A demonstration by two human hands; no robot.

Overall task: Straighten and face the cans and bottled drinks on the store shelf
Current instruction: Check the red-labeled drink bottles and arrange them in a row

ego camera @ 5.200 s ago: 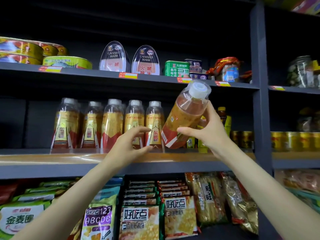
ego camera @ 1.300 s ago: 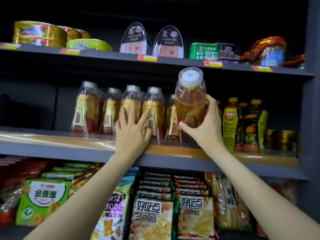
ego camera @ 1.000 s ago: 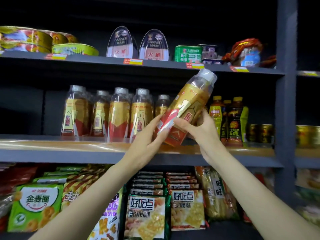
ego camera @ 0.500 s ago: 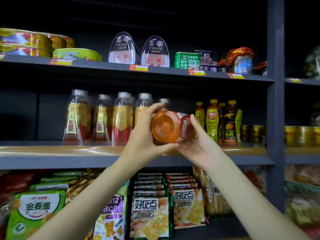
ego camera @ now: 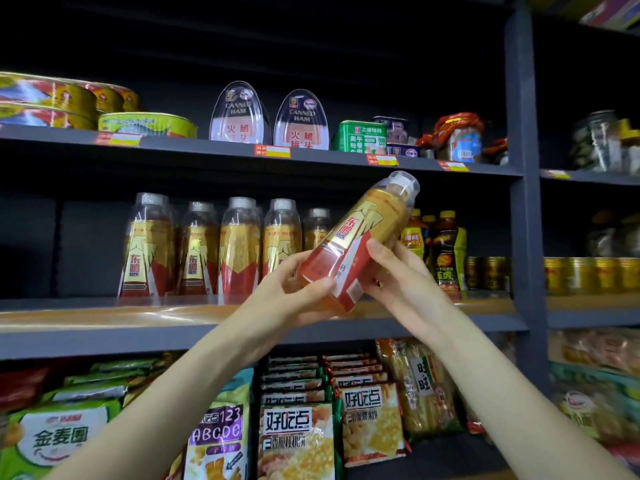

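Here, the count at this moment as you stood at the shelves:

Held bottle: one, a gold-and-red bottle tilted with its white cap up to the right, off the shelf and in front of the middle shelf.
Your left hand: fingers curled around the bottle's lower end, thumb across the base.
Your right hand: fingers wrapped on the bottle's lower right side, gripping it from behind.
Row of matching bottles: five front ones showed upright on the middle shelf, left of the held one; more stood behind, too hidden to count.
Yellow-capped bottles: three, upright, just right of your hands.
Gold cans: a row near the post; the number was unclear.
Ham tins: two, standing side by side on the top shelf.
Green tin: one, right of the ham.
Snack bags: many, below; uncounted.
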